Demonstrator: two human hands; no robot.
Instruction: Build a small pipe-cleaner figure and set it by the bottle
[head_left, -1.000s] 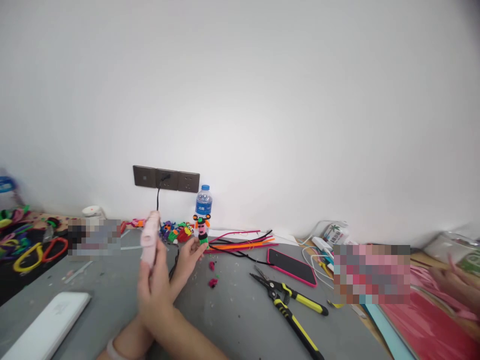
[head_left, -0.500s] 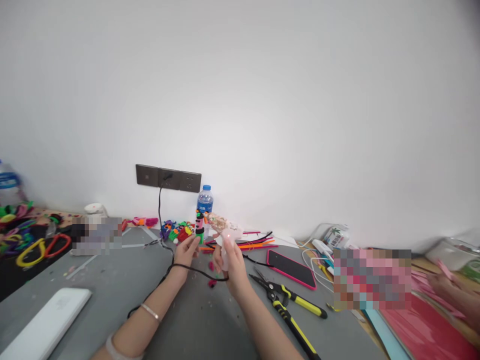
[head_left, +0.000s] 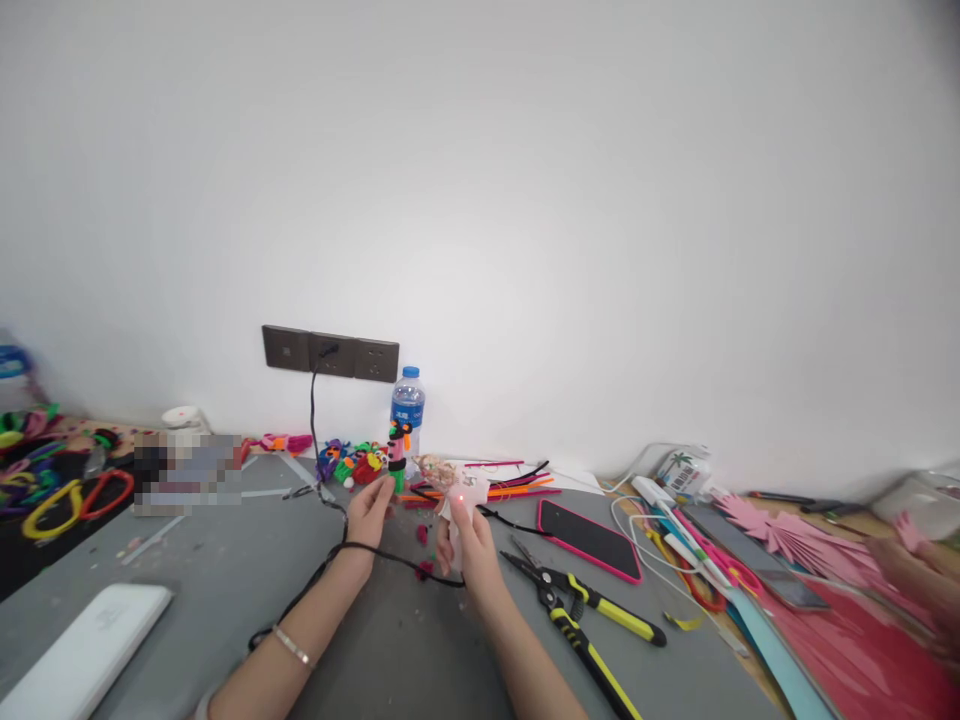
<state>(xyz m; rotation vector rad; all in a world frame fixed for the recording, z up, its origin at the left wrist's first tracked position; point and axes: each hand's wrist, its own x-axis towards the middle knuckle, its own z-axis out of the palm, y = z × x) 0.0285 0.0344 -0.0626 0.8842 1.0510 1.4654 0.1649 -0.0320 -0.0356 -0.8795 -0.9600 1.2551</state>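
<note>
Pinched upright in the fingers of my left hand [head_left: 372,515] is a small pipe-cleaner figure [head_left: 397,452], green below with pink, black and orange above. Wrapped around the handle of a white glue gun [head_left: 469,492] is my right hand [head_left: 471,540]. A small red light glows on the gun, whose front is crusted with brownish strands and sits just right of the figure, apart from it. The gun's black cord [head_left: 397,556] runs across my left wrist. Behind the figure stands a water bottle [head_left: 407,400].
Pliers with yellow-black grips [head_left: 577,610] and a pink-edged phone [head_left: 589,540] lie to the right. Loose pipe cleaners [head_left: 517,488] lie behind the gun. At left is a white power bank [head_left: 90,650]. Another person's hand [head_left: 911,575] is beside pink folded paper [head_left: 795,530] at far right.
The glue gun has dropped slightly and tipped away from the figure's top, with my right hand a little lower and further right. My left hand still holds the figure. The view shifted slightly.
</note>
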